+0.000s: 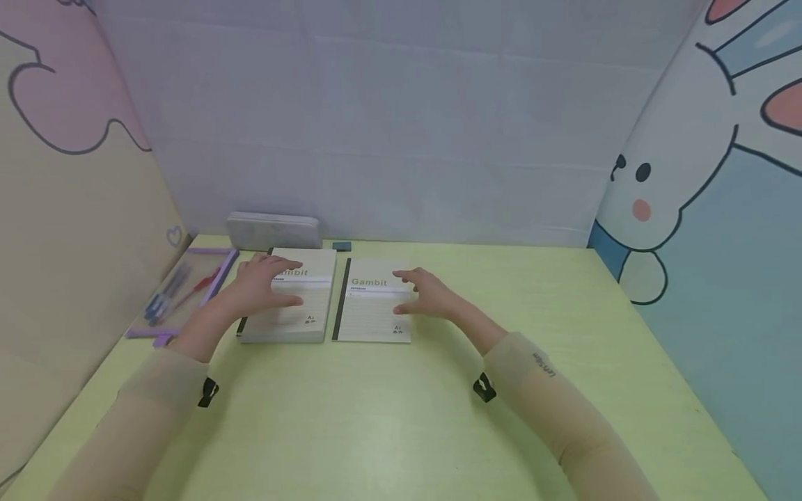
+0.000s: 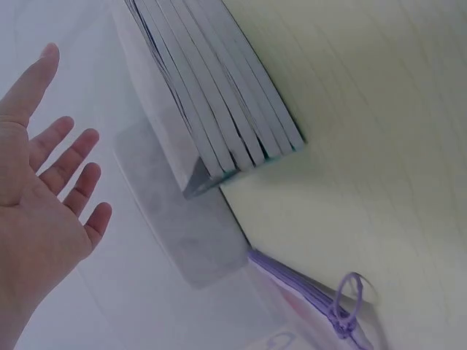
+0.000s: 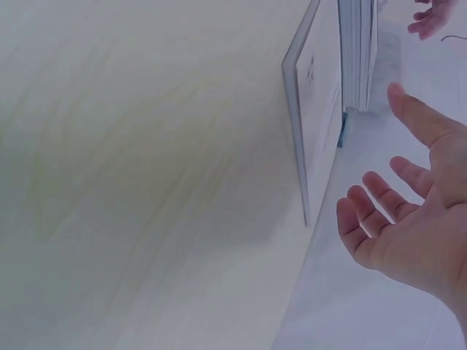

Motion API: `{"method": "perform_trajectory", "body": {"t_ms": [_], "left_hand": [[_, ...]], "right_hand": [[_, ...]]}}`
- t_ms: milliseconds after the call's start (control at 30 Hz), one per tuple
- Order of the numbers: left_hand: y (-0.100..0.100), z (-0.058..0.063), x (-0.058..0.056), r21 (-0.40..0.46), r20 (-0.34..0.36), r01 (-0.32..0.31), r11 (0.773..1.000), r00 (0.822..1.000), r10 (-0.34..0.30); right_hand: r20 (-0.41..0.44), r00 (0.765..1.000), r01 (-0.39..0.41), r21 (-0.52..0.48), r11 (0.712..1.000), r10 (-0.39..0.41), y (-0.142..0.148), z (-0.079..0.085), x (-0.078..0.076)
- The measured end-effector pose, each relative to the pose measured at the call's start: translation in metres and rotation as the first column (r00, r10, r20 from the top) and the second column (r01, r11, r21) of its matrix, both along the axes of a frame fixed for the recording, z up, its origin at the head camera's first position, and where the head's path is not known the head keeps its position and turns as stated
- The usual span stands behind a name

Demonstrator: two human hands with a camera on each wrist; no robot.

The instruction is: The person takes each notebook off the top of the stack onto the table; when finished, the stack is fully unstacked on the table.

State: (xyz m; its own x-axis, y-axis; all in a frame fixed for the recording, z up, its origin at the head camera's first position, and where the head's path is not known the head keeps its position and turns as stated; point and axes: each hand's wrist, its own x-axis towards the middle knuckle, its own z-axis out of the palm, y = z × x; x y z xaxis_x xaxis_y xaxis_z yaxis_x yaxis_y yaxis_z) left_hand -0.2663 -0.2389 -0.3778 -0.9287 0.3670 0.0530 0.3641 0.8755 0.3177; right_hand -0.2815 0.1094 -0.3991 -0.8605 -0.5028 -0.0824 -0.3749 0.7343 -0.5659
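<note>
A stack of several white notebooks (image 1: 313,296) with dark spines lies at the left of the table, its page edges (image 2: 219,95) showing in the left wrist view. Above this stack hovers my left hand (image 1: 253,285), fingers spread and thumb apart, holding nothing. One more "Gambit" notebook (image 1: 370,313) lies flat by itself just right of the stack; the right wrist view shows its thin edge (image 3: 298,124). Over that notebook's right side is my right hand (image 1: 429,296), thumb and fingers apart with nothing between them. In the right wrist view the hand (image 3: 408,197) stands clear of the notebook.
A purple-edged clear pouch (image 1: 216,282) with pens lies left of the stack. Behind it stands a grey case (image 1: 273,231) against the white backdrop. A small blue-grey block (image 1: 342,246) sits at the table's back edge. Painted walls flank the yellow-green table (image 1: 388,417).
</note>
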Motion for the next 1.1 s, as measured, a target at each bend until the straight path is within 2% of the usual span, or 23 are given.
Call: {"method": "perform_trajectory", "body": {"t_ms": [200,333,467,667,900,1100], "left_hand": [[-0.028,-0.005,0.004,0.022,0.012,-0.016,1.000,1.000,0.015],[-0.042,-0.012,0.005,0.031,0.003,-0.035,0.999,0.999,0.035],[-0.051,-0.018,0.003,0.048,0.026,-0.072,0.996,0.997,0.070],[-0.060,-0.026,0.001,0.066,0.086,-0.119,0.991,0.990,0.113],[-0.064,-0.035,0.000,0.137,0.146,-0.116,0.984,0.985,0.096],[-0.066,-0.042,-0.002,0.152,0.210,-0.107,0.982,0.975,0.074]], "right_hand": [[-0.006,1.000,-0.012,-0.021,1.000,0.012,-0.028,0.005,0.005],[-0.013,0.999,-0.033,-0.042,0.999,0.032,-0.046,0.002,0.007],[-0.020,0.999,-0.051,-0.064,0.997,0.050,-0.063,-0.004,0.007],[-0.005,0.997,-0.073,-0.051,0.996,0.073,-0.089,-0.015,0.010],[0.014,0.996,-0.092,-0.053,0.994,0.093,-0.111,-0.020,0.015],[0.029,0.995,-0.098,-0.065,0.993,0.100,-0.124,-0.025,0.016]]}}
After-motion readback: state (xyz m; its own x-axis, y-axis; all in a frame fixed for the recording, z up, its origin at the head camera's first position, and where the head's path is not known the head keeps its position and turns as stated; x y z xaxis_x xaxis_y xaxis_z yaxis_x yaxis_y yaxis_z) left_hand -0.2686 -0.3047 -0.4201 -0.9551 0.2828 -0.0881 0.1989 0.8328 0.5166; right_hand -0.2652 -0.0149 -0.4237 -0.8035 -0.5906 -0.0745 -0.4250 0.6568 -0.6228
